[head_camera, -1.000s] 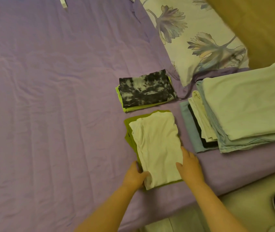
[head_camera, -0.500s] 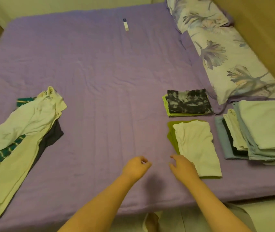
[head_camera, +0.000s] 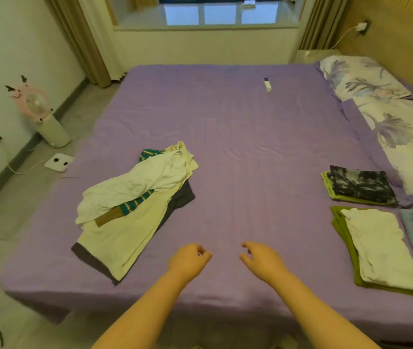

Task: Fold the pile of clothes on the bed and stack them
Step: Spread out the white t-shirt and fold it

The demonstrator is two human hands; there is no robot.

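White-topped unfolded pile (head_camera: 135, 205) lies diagonal, near-left to far-right.

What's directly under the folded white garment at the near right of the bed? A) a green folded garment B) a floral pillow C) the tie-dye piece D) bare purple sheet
A: the folded white garment lies on a green folded garment, whose edge shows along its left and near sides; the tie-dye piece tops a separate stack behind.

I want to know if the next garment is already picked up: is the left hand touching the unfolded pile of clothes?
Apart. The head view shows the left hand hovering empty, with bare purple bed sheet between it and the unfolded pile.
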